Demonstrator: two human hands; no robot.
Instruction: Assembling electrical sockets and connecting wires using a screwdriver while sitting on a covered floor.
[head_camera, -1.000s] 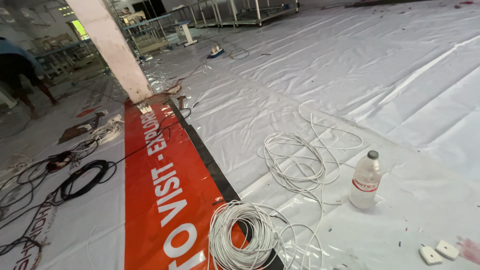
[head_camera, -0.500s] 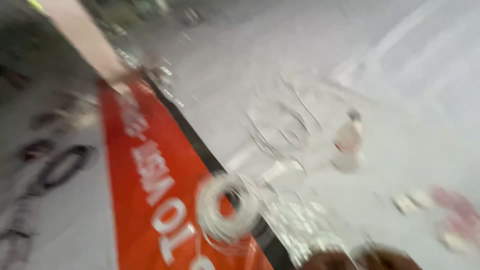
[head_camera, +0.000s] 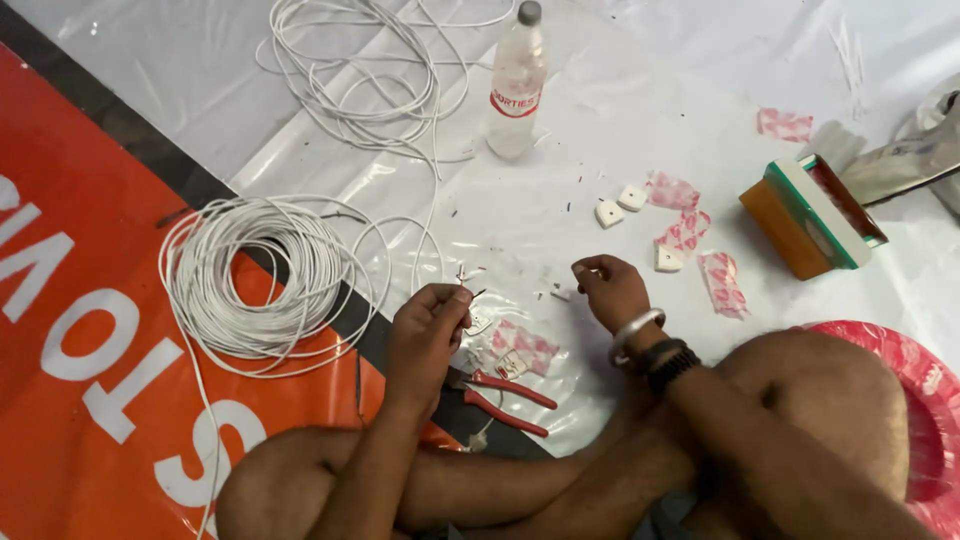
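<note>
I sit cross-legged on a white plastic sheet. My left hand pinches the bare end of a thin white wire that runs from a coil of white wire on my left. My right hand, with bracelets at the wrist, hovers a little to the right with its fingers curled; whether it holds something small is unclear. Red-handled pliers lie on the sheet just below my left hand. Small white plastic pieces lie beyond my right hand.
A clear plastic bottle stands at the top next to loose loops of white wire. Pink-and-white wrappers are scattered at the right. An orange-and-green box lies farther right. An orange banner covers the left; a red round object sits beside my knee.
The view has swung down from the wide floor onto my lap and hands. Both hands have come into view, the left one holding the wire end.
</note>
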